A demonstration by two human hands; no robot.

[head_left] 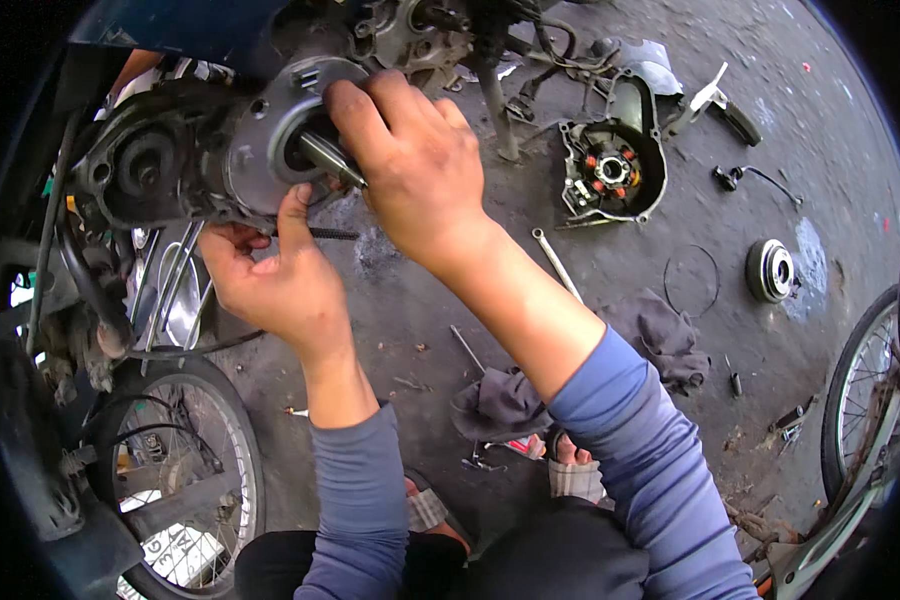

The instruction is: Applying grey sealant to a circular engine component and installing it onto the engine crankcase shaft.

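Against the side of a motorcycle engine (160, 150) sits a round grey metal disc (255, 165) with a raised ring at its centre. A shiny metal shaft (330, 157) sticks out through its middle. My right hand (410, 165) is closed over the disc's right side, with bent fingers on its upper edge beside the shaft. From below, my left hand (280, 285) grips the lower edge, thumb on the front face and fingers curled under. The fingertips behind the disc are hidden.
An engine cover with stator coils (615, 172) lies on the ground at the right. Near it are a lever (708, 100), a short cable (760, 185), a round metal part (770, 270), a wrench (555, 262) and dark rags (660, 340). Wheels (185, 480) stand at both sides.
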